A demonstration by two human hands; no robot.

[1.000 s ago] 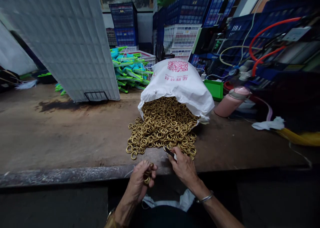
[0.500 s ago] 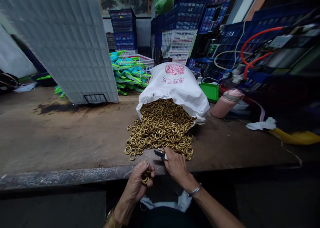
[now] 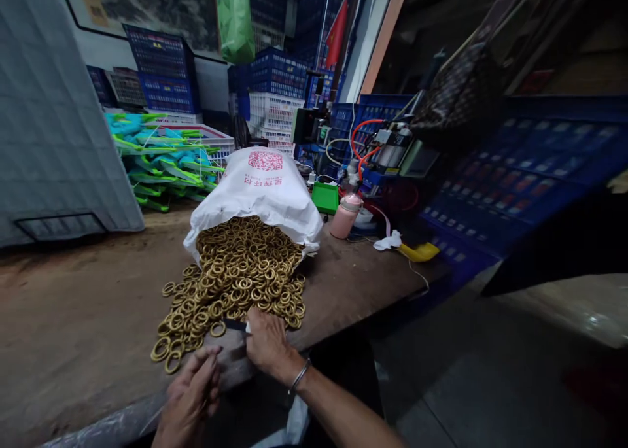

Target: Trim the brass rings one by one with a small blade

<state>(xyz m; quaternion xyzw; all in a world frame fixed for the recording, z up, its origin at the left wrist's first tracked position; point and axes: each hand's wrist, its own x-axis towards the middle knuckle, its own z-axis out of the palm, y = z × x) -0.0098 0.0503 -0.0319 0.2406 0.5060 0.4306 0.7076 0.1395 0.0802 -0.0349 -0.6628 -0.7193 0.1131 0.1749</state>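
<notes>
A knife (image 3: 234,325) with a dark blade and a bit of white handle is in my right hand (image 3: 267,340). That hand is closed at the front edge of a heap of brass-coloured rings (image 3: 235,291), its blade pointing left beside a loose ring (image 3: 218,329). My left hand (image 3: 191,392) is lower left, at the table edge, its fingers curled together and the thumb side up. What lies inside its fingers is hidden. The rings spill from the mouth of a white woven sack (image 3: 260,186) with red print, which lies on its side.
Wooden table (image 3: 88,310) extends left. A pale quilted panel (image 3: 59,140) stands at left, beside piled green-and-blue plastic pieces (image 3: 161,163). A pink bottle (image 3: 345,218), green tray (image 3: 325,197) and yellow item (image 3: 419,252) are right of the sack. Blue crates (image 3: 530,173) stand at right.
The view has turned right, so the sack and heap appear further left. Brass rings seen in my left hand before no longer show there. My right hand still grips the knife by the heap.
</notes>
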